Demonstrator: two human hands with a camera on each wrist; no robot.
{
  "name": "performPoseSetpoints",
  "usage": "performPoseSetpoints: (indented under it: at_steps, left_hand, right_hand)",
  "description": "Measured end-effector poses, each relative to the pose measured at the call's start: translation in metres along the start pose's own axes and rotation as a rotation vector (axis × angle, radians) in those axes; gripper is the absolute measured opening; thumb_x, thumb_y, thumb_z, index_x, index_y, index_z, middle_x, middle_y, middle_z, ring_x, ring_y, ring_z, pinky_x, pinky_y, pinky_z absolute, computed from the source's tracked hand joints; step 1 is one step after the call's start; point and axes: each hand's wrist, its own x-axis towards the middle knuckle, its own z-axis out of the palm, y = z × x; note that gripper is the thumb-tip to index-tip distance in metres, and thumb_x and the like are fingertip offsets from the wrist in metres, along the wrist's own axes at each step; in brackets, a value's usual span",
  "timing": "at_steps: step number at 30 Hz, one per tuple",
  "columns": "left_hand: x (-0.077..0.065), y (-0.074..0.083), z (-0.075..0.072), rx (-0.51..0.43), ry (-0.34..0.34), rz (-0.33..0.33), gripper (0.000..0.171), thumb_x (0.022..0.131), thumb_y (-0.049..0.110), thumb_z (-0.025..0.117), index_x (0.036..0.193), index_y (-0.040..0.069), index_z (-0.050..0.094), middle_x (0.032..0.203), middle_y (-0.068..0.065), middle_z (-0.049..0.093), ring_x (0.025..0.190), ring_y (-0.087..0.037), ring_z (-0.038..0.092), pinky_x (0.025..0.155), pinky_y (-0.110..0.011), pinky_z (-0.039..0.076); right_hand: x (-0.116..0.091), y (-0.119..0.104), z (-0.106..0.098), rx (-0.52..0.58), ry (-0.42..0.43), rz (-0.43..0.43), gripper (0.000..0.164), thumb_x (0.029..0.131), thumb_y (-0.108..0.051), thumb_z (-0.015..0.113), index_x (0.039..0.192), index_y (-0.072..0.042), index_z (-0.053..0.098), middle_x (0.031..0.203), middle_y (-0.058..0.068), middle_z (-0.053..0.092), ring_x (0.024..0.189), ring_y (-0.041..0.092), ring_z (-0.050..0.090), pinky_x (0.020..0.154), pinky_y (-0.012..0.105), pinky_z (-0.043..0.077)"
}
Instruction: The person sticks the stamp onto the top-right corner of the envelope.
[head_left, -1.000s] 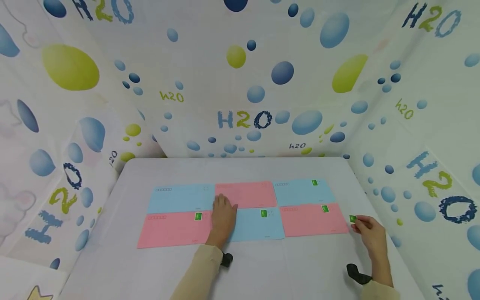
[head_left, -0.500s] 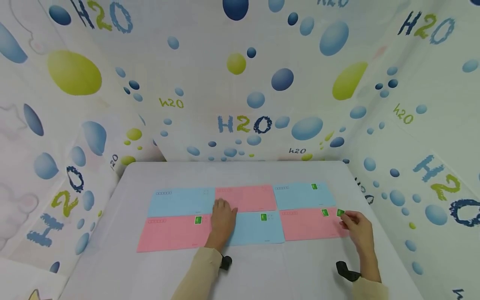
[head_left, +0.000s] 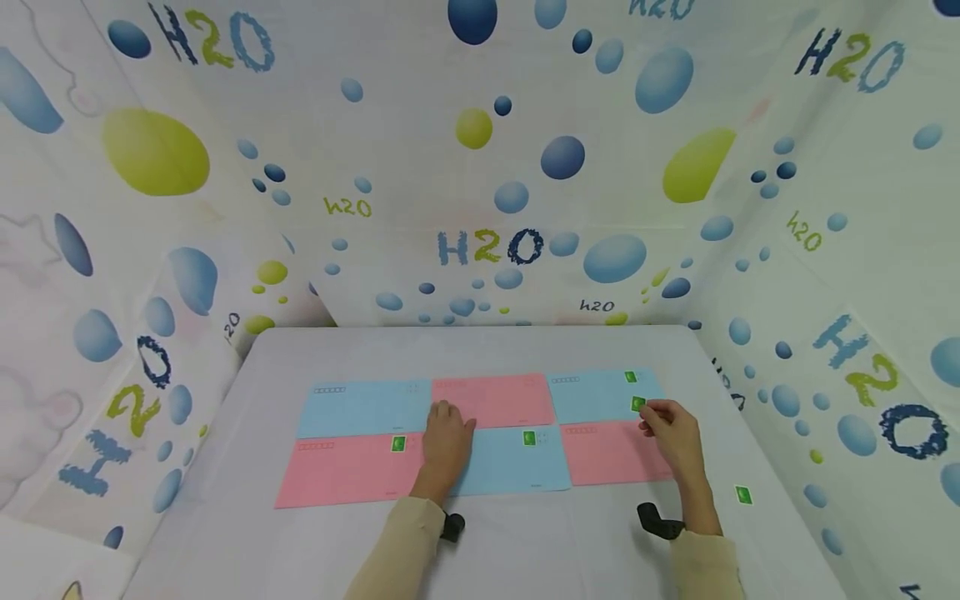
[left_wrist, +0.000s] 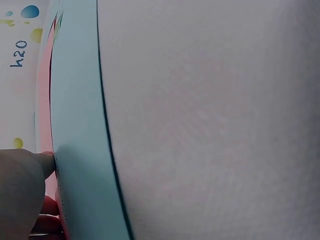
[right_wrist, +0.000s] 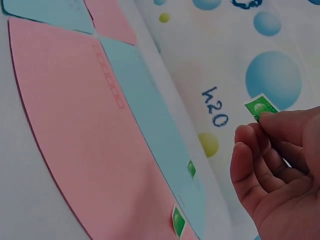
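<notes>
Envelopes in pink and blue lie edge to edge in two rows of three. My left hand (head_left: 447, 442) rests open across them, its fingertips on the back-middle pink envelope (head_left: 506, 400) near the seam with the back-left blue one (head_left: 363, 410). Between thumb and fingers, my right hand (head_left: 675, 433) pinches a green stamp (head_left: 638, 403), held above the back-right blue envelope (head_left: 588, 400), which bears a stamp (head_left: 630, 377) at its upper right. The front-right pink envelope (right_wrist: 85, 100) carries a stamp (right_wrist: 178, 221) too, hidden behind my hand in the head view.
The front-left pink envelope (head_left: 337, 475) and front-middle blue envelope (head_left: 517, 471) each have a green stamp near the upper right. One loose stamp (head_left: 743, 495) lies on the white table (head_left: 570, 550), right of my forearm. Patterned sheets (head_left: 495, 183) stand around the table.
My right hand has carried the stamp leftward from beyond the right end of the envelopes to over them. The loose stamp has come into view. My left hand stays put.
</notes>
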Motion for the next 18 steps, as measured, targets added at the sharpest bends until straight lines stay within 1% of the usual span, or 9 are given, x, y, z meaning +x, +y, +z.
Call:
performPoseSetpoints:
  at_steps: [3,6,8,12,16,18]
  left_hand:
    - [0.001,0.0,0.0,-0.009,-0.004,-0.006,0.055,0.098,0.03,0.064,0.128,-0.016,0.057,0.129,-0.025,0.056,0.134,-0.04,0.05,0.109,-0.047,0.048]
    - [0.0,0.0,0.0,-0.002,-0.007,-0.007,0.054,0.099,0.029,0.064,0.127,-0.015,0.057,0.129,-0.024,0.056,0.134,-0.039,0.049,0.109,-0.046,0.047]
    - [-0.001,0.0,0.0,0.023,0.008,0.007,0.051,0.099,0.028,0.063,0.126,-0.015,0.059,0.127,-0.024,0.057,0.132,-0.039,0.051,0.108,-0.045,0.048]
    - [-0.002,0.0,-0.001,0.066,0.057,0.036,0.044,0.099,0.025,0.063,0.12,-0.015,0.062,0.121,-0.024,0.059,0.125,-0.037,0.056,0.103,-0.043,0.053]
    - [-0.004,-0.001,-0.002,0.055,0.072,0.038,0.04,0.1,0.021,0.062,0.12,-0.013,0.064,0.122,-0.023,0.06,0.125,-0.037,0.057,0.101,-0.042,0.054]
    - [-0.004,-0.002,-0.002,0.052,0.075,0.039,0.039,0.1,0.021,0.062,0.12,-0.013,0.064,0.123,-0.024,0.06,0.125,-0.037,0.058,0.101,-0.042,0.054]
  right_hand:
    - [0.002,-0.007,0.01,0.02,-0.024,-0.014,0.035,0.102,-0.024,0.058,0.124,0.003,0.06,0.112,0.027,0.068,0.08,0.011,0.069,0.078,0.03,0.061]
    - [0.003,-0.012,0.019,0.044,-0.042,-0.019,0.033,0.102,-0.022,0.058,0.124,0.003,0.06,0.112,0.027,0.068,0.082,0.016,0.071,0.08,0.033,0.061]
    - [0.003,-0.016,0.024,0.061,-0.056,-0.022,0.033,0.102,-0.022,0.058,0.125,0.003,0.06,0.112,0.026,0.068,0.085,0.023,0.071,0.08,0.035,0.061]
    - [0.005,-0.022,0.036,0.079,-0.081,-0.034,0.034,0.103,-0.022,0.058,0.126,0.002,0.059,0.113,0.027,0.067,0.089,0.029,0.071,0.081,0.036,0.061]
    - [0.009,-0.029,0.048,0.088,-0.102,-0.043,0.034,0.103,-0.022,0.058,0.125,0.002,0.06,0.116,0.029,0.066,0.092,0.032,0.071,0.081,0.035,0.061]
    - [0.011,-0.032,0.053,0.092,-0.111,-0.05,0.034,0.102,-0.023,0.058,0.125,0.002,0.061,0.117,0.03,0.065,0.092,0.033,0.07,0.081,0.037,0.061]
